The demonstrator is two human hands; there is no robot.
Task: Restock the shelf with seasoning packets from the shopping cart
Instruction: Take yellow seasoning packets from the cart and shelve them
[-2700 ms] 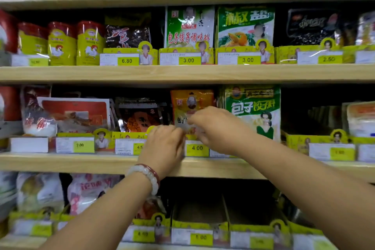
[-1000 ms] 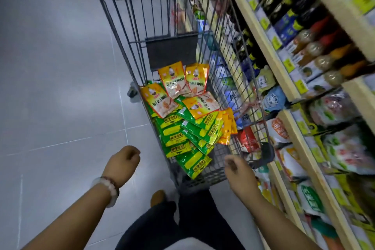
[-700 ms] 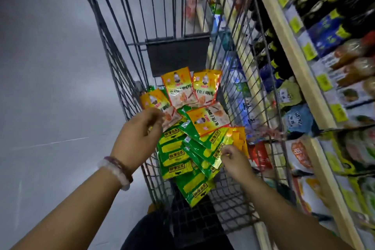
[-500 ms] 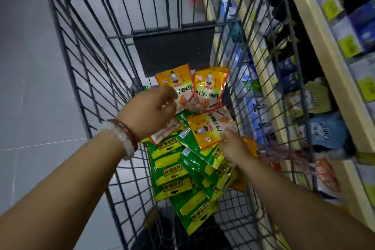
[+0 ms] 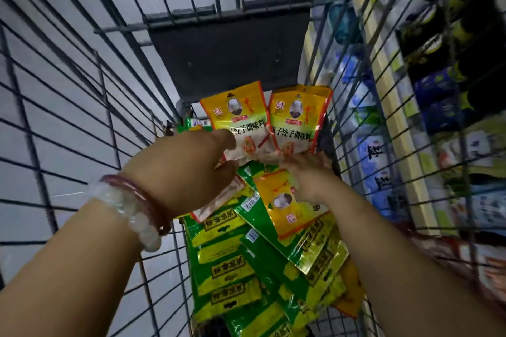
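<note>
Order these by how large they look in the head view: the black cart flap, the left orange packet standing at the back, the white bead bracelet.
1. black cart flap
2. left orange packet
3. white bead bracelet; it is nearer the camera, so its true size is unsure.

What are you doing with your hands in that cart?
A person is reaching into a wire shopping cart full of seasoning packets. The left hand, the one with bead bracelets on its wrist, pinches the bottom of an orange packet at the far end of the cart. The right hand reaches for the orange packet beside it, though whether it has a grip is hard to tell. Green packets lie piled underneath. Stocked store shelves stand to the right of the cart.
</note>
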